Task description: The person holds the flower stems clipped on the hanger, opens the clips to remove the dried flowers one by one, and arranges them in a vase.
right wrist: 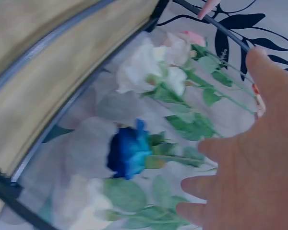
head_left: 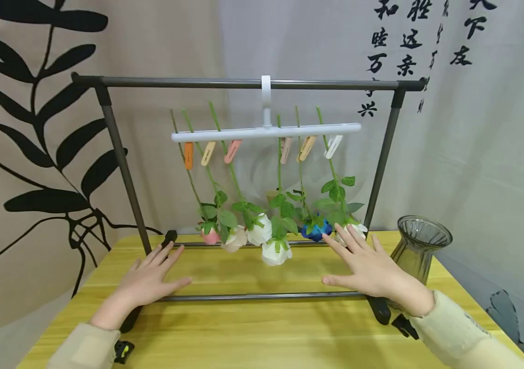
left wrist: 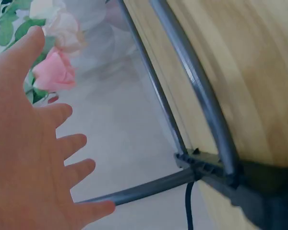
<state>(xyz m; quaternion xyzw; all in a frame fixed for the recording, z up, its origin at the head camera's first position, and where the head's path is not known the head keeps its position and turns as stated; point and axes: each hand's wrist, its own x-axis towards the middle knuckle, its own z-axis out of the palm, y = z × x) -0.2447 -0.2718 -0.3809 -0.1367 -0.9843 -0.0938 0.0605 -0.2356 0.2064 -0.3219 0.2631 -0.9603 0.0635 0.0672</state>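
Both hands are spread with straight fingers and hold nothing. My left hand hovers over the left side of a dark metal rack, below and left of a pink rose. At the right side, my right hand overlaps a white rose at the row's end, near a blue rose. Several roses hang upside down by clothespins from a white bar hanger; an orange clothespin is leftmost, a white clothespin rightmost. Cream and white roses hang between. The left wrist view shows the pink rose beyond my thumb.
The hanger hooks over the rack's top rail. A lower crossbar runs above the wooden table. A smoky glass vase stands behind my right wrist. Behind hangs a curtain with black leaf prints and writing.
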